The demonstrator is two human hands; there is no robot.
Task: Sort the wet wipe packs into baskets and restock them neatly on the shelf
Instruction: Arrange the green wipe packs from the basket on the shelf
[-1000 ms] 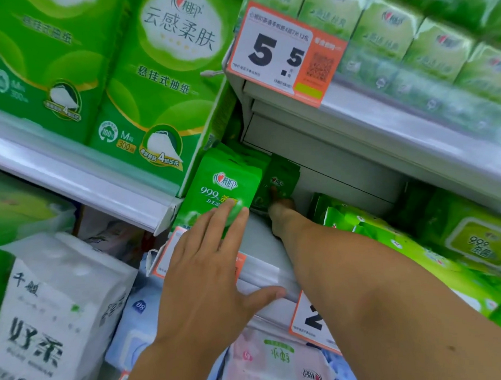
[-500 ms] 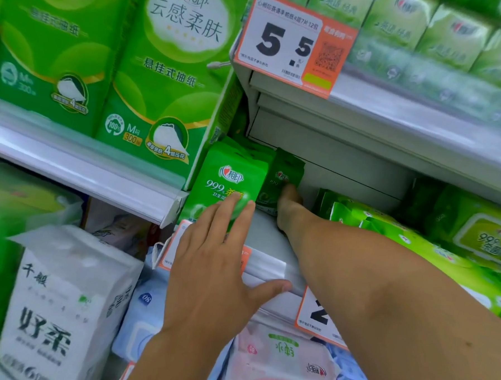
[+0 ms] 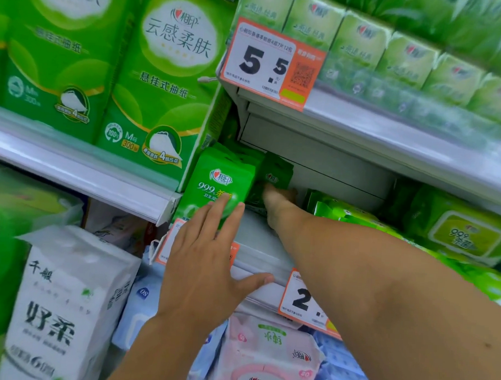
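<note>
right hand (image 3: 278, 195): reaches deep into the shelf (image 3: 258, 242), fingers hidden, so I cannot tell its grip; it touches the dark green pack (image 3: 276, 173) | left hand (image 3: 208, 254): flat and open, fingertips on the front green pack (image 3: 218, 179) | dark pack: stands tall, just behind and right of the front pack; right hand is nearer.

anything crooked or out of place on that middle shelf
Yes: the small dark green pack behind the bright green pack sits tilted, not squared with it. The right hand touches it; the grip is hidden.
</note>
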